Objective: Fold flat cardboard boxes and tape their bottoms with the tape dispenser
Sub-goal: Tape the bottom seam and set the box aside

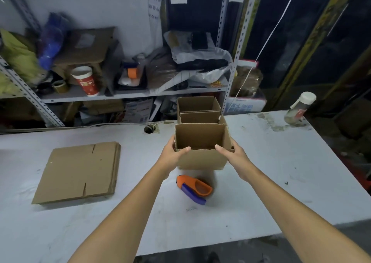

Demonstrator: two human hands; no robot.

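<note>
An assembled open-topped cardboard box (201, 159) stands upright near the middle of the white table (281, 182). My left hand (173, 152) grips its left side with the thumb over the front rim. My right hand (232, 153) grips its right side the same way. Behind it, two more assembled boxes (197, 107) stand in a row toward the table's back edge. The orange and purple tape dispenser (193, 188) lies on the table just in front of the held box. A stack of flat cardboard boxes (79, 170) lies at the left.
A bottle with a white cap (299, 108) stands at the table's back right corner. A cable hole (149, 129) sits left of the boxes. Metal shelves (128, 93) full of clutter rise behind the table.
</note>
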